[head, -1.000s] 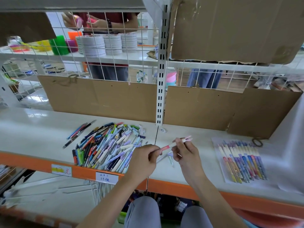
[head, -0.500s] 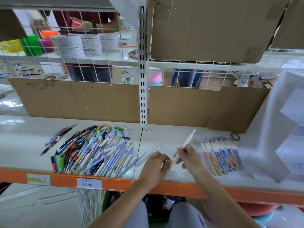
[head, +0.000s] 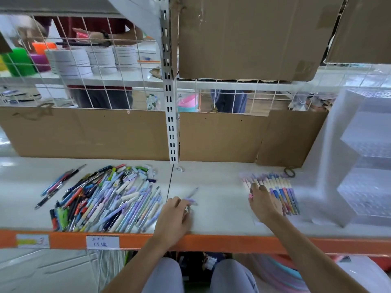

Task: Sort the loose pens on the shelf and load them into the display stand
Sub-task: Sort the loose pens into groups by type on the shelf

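A loose pile of pens (head: 105,197) lies on the left of the white shelf (head: 220,214). My left hand (head: 174,218) sits just right of the pile, its fingers curled round a purple pen (head: 191,196) that points up and right. A sorted row of pastel pens (head: 283,189) lies on a clear sheet to the right. My right hand (head: 264,205) rests on the row's left end with fingers stretched out, a pink pen tip (head: 250,195) showing beside its thumb. The clear tiered display stand (head: 364,187) stands at the far right.
Cardboard sheets (head: 88,134) line the back of the shelf, split by a white slotted upright (head: 172,123). A hair tie (head: 289,172) lies behind the row. Beyond the wire grid, a person stands by stacks of tape rolls (head: 69,60). An orange rail (head: 211,243) edges the shelf front.
My right hand carried the white, pink-tipped pen rightward and lowered it onto the sorted row. My left hand let go of that pen and now holds a purple one. The view swung right.
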The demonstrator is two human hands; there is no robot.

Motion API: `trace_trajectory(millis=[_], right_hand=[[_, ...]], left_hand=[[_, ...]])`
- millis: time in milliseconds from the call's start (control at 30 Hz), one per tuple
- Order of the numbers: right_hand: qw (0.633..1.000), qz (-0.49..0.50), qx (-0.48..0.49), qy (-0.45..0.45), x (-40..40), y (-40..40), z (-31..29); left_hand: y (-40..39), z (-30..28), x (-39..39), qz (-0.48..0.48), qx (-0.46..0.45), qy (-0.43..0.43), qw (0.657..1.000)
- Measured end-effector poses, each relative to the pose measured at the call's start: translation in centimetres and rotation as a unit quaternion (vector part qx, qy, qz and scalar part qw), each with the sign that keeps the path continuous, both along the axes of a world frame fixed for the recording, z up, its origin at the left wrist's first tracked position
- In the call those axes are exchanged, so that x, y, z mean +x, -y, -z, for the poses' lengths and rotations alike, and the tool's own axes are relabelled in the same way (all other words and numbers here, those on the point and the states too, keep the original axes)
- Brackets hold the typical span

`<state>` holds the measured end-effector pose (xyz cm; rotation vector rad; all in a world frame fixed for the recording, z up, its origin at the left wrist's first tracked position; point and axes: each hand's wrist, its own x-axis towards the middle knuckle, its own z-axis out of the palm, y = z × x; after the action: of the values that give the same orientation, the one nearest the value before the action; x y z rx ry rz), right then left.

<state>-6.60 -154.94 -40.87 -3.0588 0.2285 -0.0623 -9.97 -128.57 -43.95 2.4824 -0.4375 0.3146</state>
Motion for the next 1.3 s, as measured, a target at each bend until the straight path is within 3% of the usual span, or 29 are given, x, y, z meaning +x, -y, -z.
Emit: trace_trajectory(millis=[200,500,767,933,1067,1300], right_hand=[[0.998,-0.012,-0.063,-0.024,-0.2,-0.5,-0.5],[0.978,-0.192,0.078,-0.003,-1.2,-8.2,-0.6],[0.946,-0.311,0.09,-0.031,-1.9,-16.0,0.3],[0.936,-0.343,0.069,-0.035,-1.8,-18.7,0.6],[0.936,-0.338,0.073,-0.064,-1.6,-19.5,0.9],[0.952,-0.288,0.082,-0.058,-1.2,-19.4,-0.1]], left_hand=[[-0.5,-0.2,-0.3,-0.008,0.026,0.02,0.999],[-4.6,-0.1,-1.3,-0.064,0.054,0.003,0.996],[-11.8,-0.5,-2.3,-0.206,0.067,0.046,0.975],[-15.4,-0.4,-2.0,-0.266,0.086,-0.002,0.96],[-16.1,-0.5,-1.5,-0.252,0.127,-0.04,0.958],[-15.5,-0.2,-1.5,-0.22,0.153,-0.022,0.963]])
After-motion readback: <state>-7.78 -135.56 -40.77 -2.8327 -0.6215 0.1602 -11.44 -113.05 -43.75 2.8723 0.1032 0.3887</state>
